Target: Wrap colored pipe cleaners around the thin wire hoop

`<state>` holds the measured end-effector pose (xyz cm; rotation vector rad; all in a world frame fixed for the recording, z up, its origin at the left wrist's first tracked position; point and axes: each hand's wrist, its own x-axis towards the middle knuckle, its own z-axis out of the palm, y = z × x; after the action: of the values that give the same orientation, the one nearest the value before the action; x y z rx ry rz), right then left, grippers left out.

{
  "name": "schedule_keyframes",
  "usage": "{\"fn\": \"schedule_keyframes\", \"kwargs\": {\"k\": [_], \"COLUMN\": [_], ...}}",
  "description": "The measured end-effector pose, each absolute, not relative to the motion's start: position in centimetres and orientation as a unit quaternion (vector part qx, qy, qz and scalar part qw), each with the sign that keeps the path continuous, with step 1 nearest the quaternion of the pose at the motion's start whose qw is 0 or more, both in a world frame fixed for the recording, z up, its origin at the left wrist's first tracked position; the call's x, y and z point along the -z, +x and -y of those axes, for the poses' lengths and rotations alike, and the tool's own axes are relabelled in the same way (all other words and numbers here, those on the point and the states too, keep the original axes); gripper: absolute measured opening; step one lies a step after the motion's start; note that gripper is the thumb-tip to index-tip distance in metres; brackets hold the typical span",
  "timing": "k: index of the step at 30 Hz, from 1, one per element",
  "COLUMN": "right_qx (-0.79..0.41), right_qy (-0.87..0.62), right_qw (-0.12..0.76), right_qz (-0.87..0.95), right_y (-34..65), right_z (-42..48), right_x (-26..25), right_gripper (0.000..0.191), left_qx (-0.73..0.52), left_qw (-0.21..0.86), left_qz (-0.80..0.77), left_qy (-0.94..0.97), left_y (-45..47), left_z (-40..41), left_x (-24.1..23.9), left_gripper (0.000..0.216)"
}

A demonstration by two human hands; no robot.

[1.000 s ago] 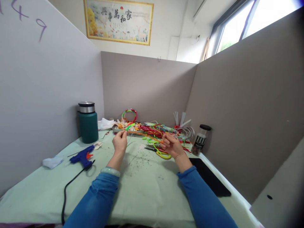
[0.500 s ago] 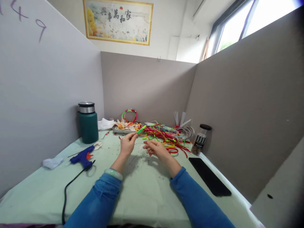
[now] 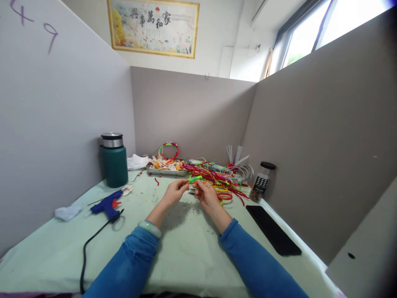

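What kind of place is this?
Probably a craft booth: grey partitions wall in the table, a blue glue gun lies on it, and the left hand and right hand pinch a green pipe cleaner near a colourful pile.

Centre: left hand (image 3: pixel 175 191) and right hand (image 3: pixel 207 195), pinching a green pipe cleaner (image 3: pixel 195 179), filled the middle.
Near side: table cloth (image 3: pixel 186 248) lay bare up to the hands.
Far side: pipe cleaner pile (image 3: pixel 217 174) and tray (image 3: pixel 155 170) blocked the back.
Left: glue gun (image 3: pixel 107 205), its cord (image 3: pixel 85 248) and flask (image 3: pixel 114 163) obstructed the approach.
Right: black pad (image 3: pixel 273 229) lay flat; jar (image 3: pixel 262 180) stood beside the partition (image 3: pixel 310 145).
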<state>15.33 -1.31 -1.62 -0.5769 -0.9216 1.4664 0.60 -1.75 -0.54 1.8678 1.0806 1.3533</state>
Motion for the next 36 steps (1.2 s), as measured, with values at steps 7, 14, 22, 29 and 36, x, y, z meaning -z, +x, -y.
{"fn": "schedule_keyframes", "kwargs": {"k": [7, 14, 22, 29, 36], "right_qx": [-0.540, -0.493, -0.450, -0.424, -0.421], "right_qy": [-0.294, -0.298, -0.361, -0.372, -0.374], "right_qw": [0.606, 0.569, 0.548, 0.592, 0.546], "right_qz": [0.504, 0.587, 0.607, 0.576, 0.620], "right_y": [15.1, 14.6, 14.7, 15.0, 14.8], "right_z": [1.4, 2.1, 1.2, 0.6, 1.0], "right_x": [2.0, 2.0, 3.1, 3.7, 3.8], "right_gripper": [0.030, 0.031, 0.030, 0.029, 0.025], "left_qx": [-0.519, -0.558, -0.411, -0.422, -0.444], "left_qw": [0.244, 0.080, 0.105, 0.188, 0.230], "left_qz": [-0.467, -0.493, -0.564, -0.550, -0.532], "left_qy": [0.673, 0.663, 0.709, 0.696, 0.683], "left_y": [0.1, 0.1, 0.0, 0.1, -0.2], "left_z": [1.2, 2.0, 1.8, 1.7, 0.8], "left_x": [0.9, 0.3, 0.9, 0.6, 1.4], "left_gripper": [0.032, 0.026, 0.026, 0.035, 0.033]}}
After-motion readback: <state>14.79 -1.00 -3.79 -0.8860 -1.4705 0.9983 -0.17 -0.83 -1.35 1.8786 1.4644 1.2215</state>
